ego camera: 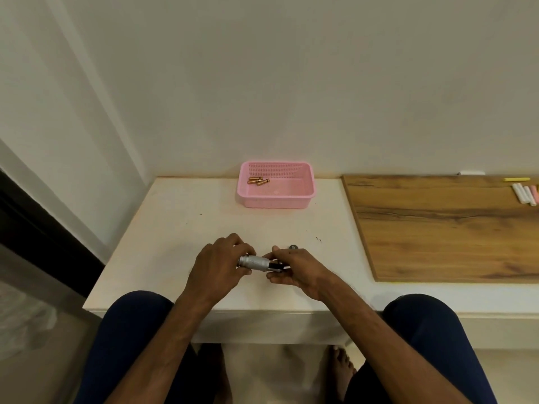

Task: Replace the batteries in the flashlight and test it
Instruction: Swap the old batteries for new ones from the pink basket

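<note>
Silver flashlight (256, 262) in curled left hand (216, 259)

Perhaps three batteries (258, 180), one basket (274, 201)

Home room: low white table (180, 217), plain wall (291, 83), bare feet (341, 371).

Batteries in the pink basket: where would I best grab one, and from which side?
Probably from straight above, pinching across the round middle of the slanted battery at the right of the cluster. They lie flat on the basket floor near its back-left corner, so the walls block a sideways reach.
</note>
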